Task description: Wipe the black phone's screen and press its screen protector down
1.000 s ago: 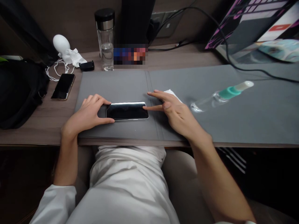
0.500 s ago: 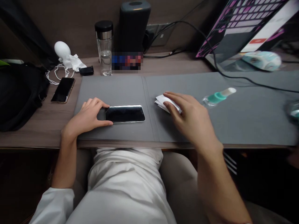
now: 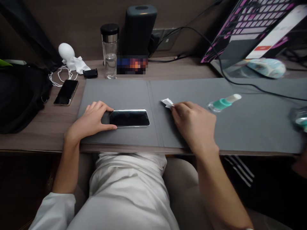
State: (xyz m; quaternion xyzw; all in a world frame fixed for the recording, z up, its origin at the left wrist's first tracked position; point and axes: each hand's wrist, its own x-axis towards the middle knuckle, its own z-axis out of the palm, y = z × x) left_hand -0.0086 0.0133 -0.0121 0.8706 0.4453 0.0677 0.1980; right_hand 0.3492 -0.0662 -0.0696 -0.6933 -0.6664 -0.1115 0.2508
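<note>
Pinching a white tissue [image 3: 167, 103], the right hand [image 3: 193, 126] sits just right of a black phone [image 3: 129, 118] on a gray mat [image 3: 124, 92]. The left hand [image 3: 90, 123] clasps the phone's left end, fingers spread.

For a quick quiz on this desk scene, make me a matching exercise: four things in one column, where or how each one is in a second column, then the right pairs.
Things:
1. Left hand
2. Right hand
3. Spray bottle
4. Second smartphone

Places and states:
A. Lying on the wooden desk, left of the grey desk mat
B. Pinching a white tissue
C. Wrapped around one end of a black smartphone
D. Lying on its side on the grey desk mat

Right pairs: 1-C, 2-B, 3-D, 4-A.
</note>
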